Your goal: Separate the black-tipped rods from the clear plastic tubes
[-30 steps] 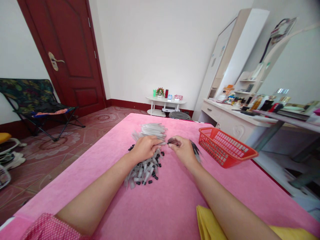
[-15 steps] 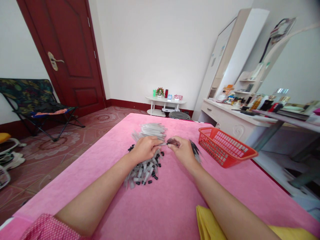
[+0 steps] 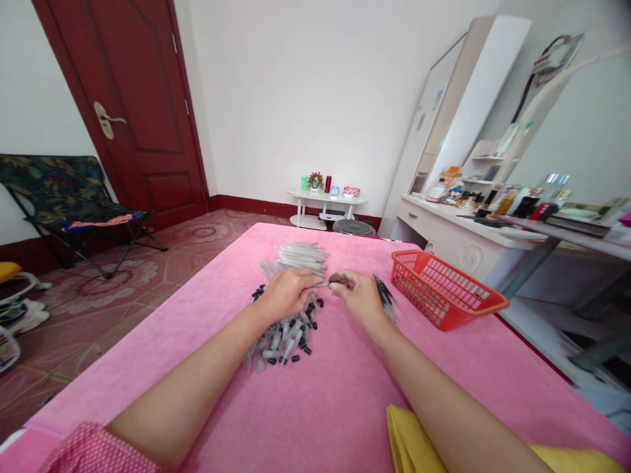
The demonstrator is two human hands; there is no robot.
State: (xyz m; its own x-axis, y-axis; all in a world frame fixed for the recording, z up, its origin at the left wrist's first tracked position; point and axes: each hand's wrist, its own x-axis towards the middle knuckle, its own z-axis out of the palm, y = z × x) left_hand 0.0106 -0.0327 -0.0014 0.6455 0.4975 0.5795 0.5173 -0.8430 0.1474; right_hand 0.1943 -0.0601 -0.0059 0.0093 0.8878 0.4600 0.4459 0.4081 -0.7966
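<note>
My left hand (image 3: 290,293) is closed on a thin translucent pen barrel (image 3: 321,284), above a heap of loose parts. My right hand (image 3: 359,292) pinches the barrel's other end, where something dark shows between the fingertips; its exact shape is too small to tell. Under and in front of my left hand lie short clear caps (image 3: 277,339) mixed with small black plugs (image 3: 296,359). Behind that hand, long translucent barrels (image 3: 302,253) are stacked. Slim dark-ended sticks, like pen refills (image 3: 386,295), lie just right of my right hand, partly hidden by it.
A red plastic basket (image 3: 446,292) stands on the pink-covered table (image 3: 340,394) at the right. Yellow cloth (image 3: 411,437) lies at the near edge under my right forearm. Beyond the right edge is a dressing table (image 3: 444,226) with bottles; a folding chair (image 3: 73,197) stands left.
Both hands stay almost in place with the barrel between them. The fingers of my right hand have shifted slightly at its dark end.
</note>
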